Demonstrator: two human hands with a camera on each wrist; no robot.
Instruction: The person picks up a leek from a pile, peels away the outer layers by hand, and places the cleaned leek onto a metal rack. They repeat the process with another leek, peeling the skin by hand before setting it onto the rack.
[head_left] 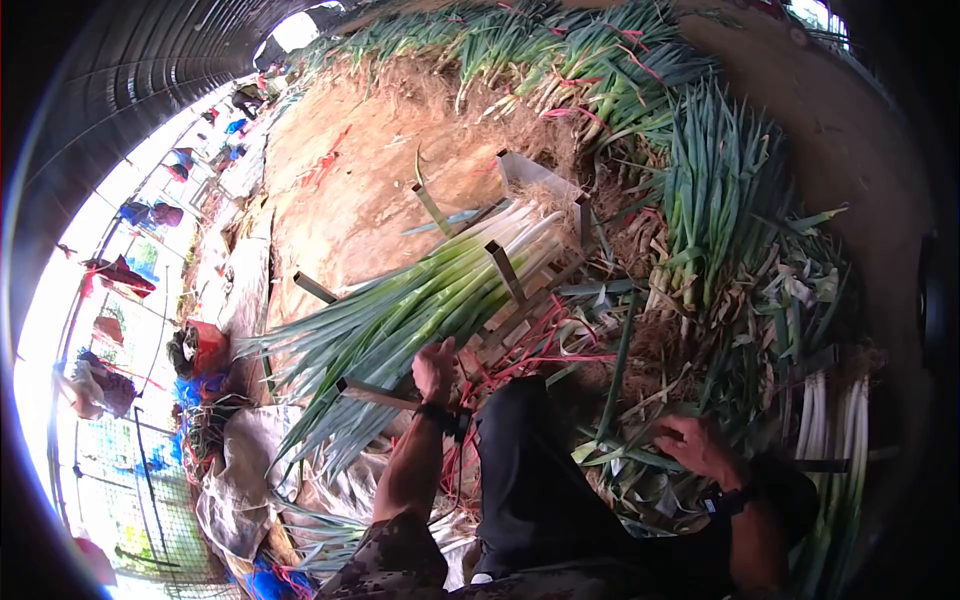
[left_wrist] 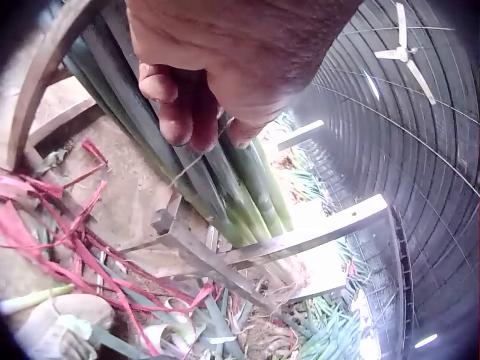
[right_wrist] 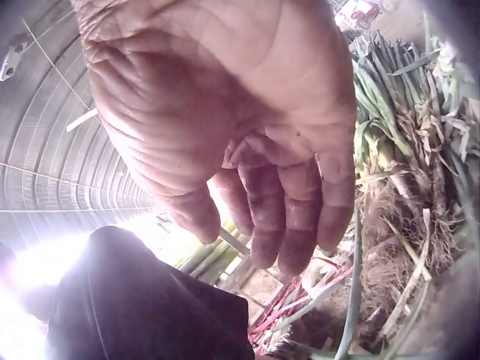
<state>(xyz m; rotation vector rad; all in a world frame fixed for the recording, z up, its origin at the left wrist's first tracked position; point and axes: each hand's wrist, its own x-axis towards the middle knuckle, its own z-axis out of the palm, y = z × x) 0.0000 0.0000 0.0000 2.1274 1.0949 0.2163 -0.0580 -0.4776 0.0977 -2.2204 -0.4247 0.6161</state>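
Note:
A bundle of long green onions (head_left: 430,295) lies across a metal rack (head_left: 505,270), white root ends pointing away and green leaves towards the lower left. Over the leaves is my left hand (head_left: 434,372); in the left wrist view its fingers are curled, and thumb and fingertips pinch a thin pale strand (left_wrist: 196,159) running across the stalks (left_wrist: 225,180). My right hand (head_left: 700,447) hangs to the right of my knee, above loose leaves. Its palm and loosely bent fingers (right_wrist: 289,217) hold nothing in the right wrist view.
Red plastic ties (head_left: 515,350) lie tangled beside the rack. Large heaps of green onions (head_left: 715,190) line the back and right, with trimmed leaves (head_left: 650,490) around my legs. White stalks (head_left: 850,425) lie at the far right. A pale sack (head_left: 245,480) lies at the lower left.

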